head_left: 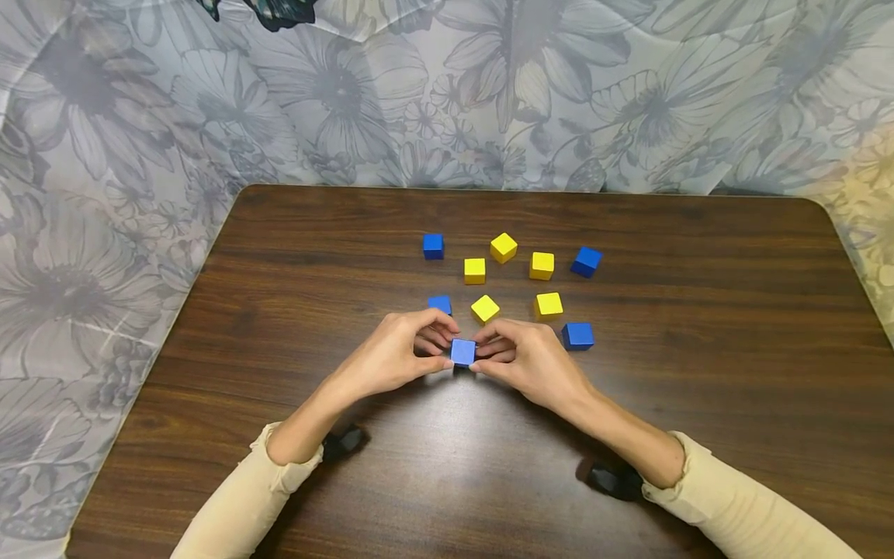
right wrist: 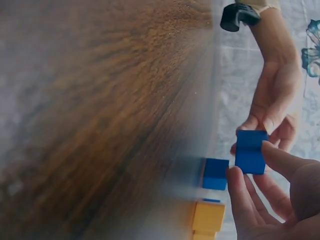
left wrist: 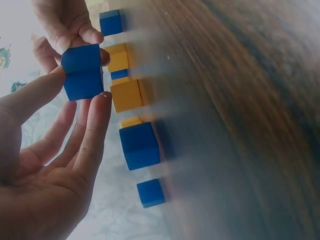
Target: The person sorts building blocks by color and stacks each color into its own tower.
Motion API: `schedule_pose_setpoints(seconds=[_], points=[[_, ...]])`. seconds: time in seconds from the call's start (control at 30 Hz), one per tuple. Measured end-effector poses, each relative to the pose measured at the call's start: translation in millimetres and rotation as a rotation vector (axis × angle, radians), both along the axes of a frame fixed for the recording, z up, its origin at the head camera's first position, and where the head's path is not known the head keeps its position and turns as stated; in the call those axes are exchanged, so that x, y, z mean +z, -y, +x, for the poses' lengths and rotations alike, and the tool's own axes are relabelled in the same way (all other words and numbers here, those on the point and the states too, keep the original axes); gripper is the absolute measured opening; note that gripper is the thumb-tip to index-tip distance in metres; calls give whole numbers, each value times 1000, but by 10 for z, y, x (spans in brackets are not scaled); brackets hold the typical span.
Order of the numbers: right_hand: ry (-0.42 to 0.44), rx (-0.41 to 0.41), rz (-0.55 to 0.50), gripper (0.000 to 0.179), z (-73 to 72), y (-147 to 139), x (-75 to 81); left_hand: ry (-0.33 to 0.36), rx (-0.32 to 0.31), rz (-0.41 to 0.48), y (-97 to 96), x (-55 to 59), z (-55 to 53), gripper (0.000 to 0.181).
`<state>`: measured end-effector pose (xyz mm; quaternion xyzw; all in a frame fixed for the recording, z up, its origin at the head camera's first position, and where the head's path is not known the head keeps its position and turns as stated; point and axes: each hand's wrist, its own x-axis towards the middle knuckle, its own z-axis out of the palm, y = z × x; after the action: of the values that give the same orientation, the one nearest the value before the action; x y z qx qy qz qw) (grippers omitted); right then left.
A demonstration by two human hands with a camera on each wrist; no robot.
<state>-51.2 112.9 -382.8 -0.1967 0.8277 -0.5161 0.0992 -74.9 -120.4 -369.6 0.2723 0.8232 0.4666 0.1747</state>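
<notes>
Between both hands is a blue block [head_left: 462, 352], raised above the table in the wrist views. The left hand [head_left: 398, 353] pinches its left side with thumb and fingertips. From the opposite side, the right hand [head_left: 534, 361] grips the same block, its thumb nearest the body. In the left wrist view the block [left wrist: 83, 72] sits between the fingertips of the two hands. Just beyond the left fingers, another blue block [head_left: 439, 304] is partly covered by that hand. A yellow block [head_left: 485, 309] lies behind the right fingertips.
Several yellow blocks, one of them at the back [head_left: 504, 248], stand spread on the brown wooden table [head_left: 314, 256]. More blue blocks lie around them: one back left [head_left: 433, 246], one back right [head_left: 586, 262], one by the right hand [head_left: 578, 336]. Floral cloth [head_left: 335, 93] hangs behind.
</notes>
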Motion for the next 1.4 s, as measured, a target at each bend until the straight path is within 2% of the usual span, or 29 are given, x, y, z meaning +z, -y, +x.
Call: schedule_pose_setpoints(seconds=[0.37, 0.67, 0.97, 1.17, 1.4], points=[[9, 11, -9, 27, -24, 113, -19, 1, 30, 4, 102, -23, 2, 34], [8, 28, 2, 26, -47, 185, 0, 12, 56, -5, 175, -1, -4, 31], [-3, 37, 28, 27, -87, 290, 4, 45, 90, -7, 268, 13, -10, 31], [5, 47, 5, 26, -119, 351, -6, 51, 109, -36, 340, 29, -5, 32], [21, 57, 14, 26, -143, 407, -24, 69, 117, -21, 399, 22, -7, 30]])
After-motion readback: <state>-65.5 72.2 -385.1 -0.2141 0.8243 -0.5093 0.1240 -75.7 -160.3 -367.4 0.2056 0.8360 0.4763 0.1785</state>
